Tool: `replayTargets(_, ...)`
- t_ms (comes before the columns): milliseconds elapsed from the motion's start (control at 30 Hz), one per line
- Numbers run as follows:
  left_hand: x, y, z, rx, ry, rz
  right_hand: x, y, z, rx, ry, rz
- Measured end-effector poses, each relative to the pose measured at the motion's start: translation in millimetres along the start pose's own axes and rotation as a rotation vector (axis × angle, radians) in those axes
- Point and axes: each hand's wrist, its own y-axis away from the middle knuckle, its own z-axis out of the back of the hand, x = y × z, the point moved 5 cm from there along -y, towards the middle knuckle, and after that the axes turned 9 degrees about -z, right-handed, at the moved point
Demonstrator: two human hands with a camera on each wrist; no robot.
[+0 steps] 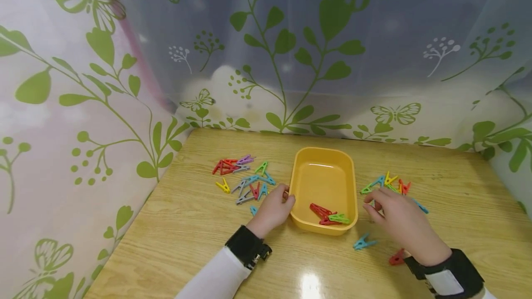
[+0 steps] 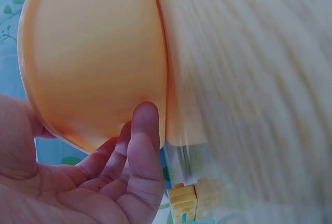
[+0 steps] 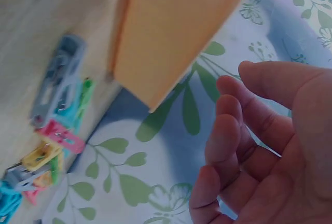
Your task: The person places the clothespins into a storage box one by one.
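A yellow plastic tray (image 1: pixel 324 183) stands on the wooden table, with red clothespins (image 1: pixel 321 210) and a green clothespin (image 1: pixel 339 218) in its near end. My left hand (image 1: pixel 272 209) grips the tray's left wall. In the left wrist view the fingers (image 2: pixel 142 146) lie against the outside of the tray (image 2: pixel 98 63), while the thumb goes over the rim. To the right of the tray, my right hand (image 1: pixel 401 220) hovers near a loose group of coloured clothespins (image 1: pixel 380 181). Its fingers (image 3: pixel 228 130) are loosely bent with nothing between them, and part of that group is hidden beneath the hand.
Left of the tray lie several mixed clothespins (image 1: pixel 245 179). A blue clothespin (image 1: pixel 364 242) and a red clothespin (image 1: pixel 397 257) lie nearer the front right. Patterned curtains (image 1: pixel 291 82) hang behind the table (image 1: pixel 187 243) and at its left side.
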Motion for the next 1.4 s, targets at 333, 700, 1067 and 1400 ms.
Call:
replayTargets(333, -1.6, 1.0, 1.3, 0.004, -0.009, 0.019, -13.1, 17.4, -18.6, 0.221, 0.027, -0.024)
replayTargets(700, -2.9, 0.6, -0.2, 0.009, 0.004, 0.012, -21.4, 30.0, -43.2, 0.456, -0.034, -0.016)
replayTargets(1067, -2.1, 1.9, 1.9, 0.005, 0.006, 0.027, -27.3, 30.1, -50.8, 0.501, -0.034, -0.064)
replayTargets(1400, -1.3, 1.2, 0.2, 0.008, 0.001, 0.028, -31.6, 29.7, -50.9, 0.518, -0.045, -0.07)
